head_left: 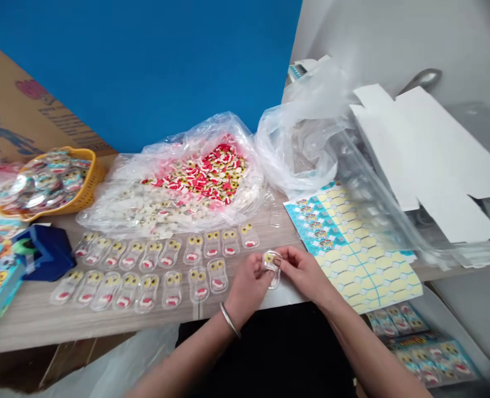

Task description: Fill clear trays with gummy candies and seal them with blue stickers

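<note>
Left hand [247,284] and right hand [305,271] together, fingertips pinched on one clear blister case [272,265], seemingly yellow inside; two rows of filled cases [157,271] alongside on table [33,315].

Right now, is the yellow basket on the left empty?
No, the yellow basket at the table's left end is heaped with round, clear-wrapped items that rise above its rim.

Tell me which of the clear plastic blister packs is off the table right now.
The clear plastic blister pack pinched between the left hand and right hand at the table's near edge. All the others lie flat in two rows on the wooden table.
</note>
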### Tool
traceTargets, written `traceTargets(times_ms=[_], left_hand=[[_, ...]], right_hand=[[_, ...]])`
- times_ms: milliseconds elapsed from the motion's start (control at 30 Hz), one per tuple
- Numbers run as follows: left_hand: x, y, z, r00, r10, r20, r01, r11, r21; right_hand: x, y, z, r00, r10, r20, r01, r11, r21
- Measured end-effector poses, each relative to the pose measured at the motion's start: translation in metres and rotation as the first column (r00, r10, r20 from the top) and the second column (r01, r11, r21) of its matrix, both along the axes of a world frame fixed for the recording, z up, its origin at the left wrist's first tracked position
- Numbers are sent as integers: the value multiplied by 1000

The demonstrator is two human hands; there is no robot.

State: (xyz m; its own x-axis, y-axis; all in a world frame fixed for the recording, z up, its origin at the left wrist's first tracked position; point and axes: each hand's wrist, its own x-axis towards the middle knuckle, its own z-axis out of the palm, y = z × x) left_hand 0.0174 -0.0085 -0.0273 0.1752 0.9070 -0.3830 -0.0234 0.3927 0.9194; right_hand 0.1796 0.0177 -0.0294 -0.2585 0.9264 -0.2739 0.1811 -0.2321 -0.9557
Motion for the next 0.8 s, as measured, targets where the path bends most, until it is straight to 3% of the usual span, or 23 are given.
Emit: traceTargets(times_ms=[67,133,233,333,433,500,633,733,800], left_hand=[[-16,-19,-2,927,9,-375,62,982,177],[-35,-35,2,736,82,-672,227,905,360],[-58,-46,7,503,192,-843,508,723,468],[-70,-45,2,411,259,-874,601,644,474],[-73,-39,-7,378,306,-873,600,638,483],[-74,-35,-10,372,321,-871,599,633,490],[-78,-30,-7,389,313,-866,623,603,498],[-75,-25,-3,454,295,-841,622,571,536],[-65,-19,1,553,265,-790,557,588,587]], right_hand=[[-8,-10,-11,1000,9,10,-8,999,-31],[-21,-15,-19,997,33,70,-33,999,-1],[-49,-14,-25,972,67,225,-94,989,111],[-76,-11,-19,893,24,449,-145,961,237],[-85,-8,-7,774,-26,632,-235,916,325],[-75,-8,2,732,-56,679,-257,901,351],[-26,-6,12,674,-243,697,-113,899,423],[17,3,9,521,-385,762,-32,883,468],[37,12,3,449,-396,801,-75,876,476]])
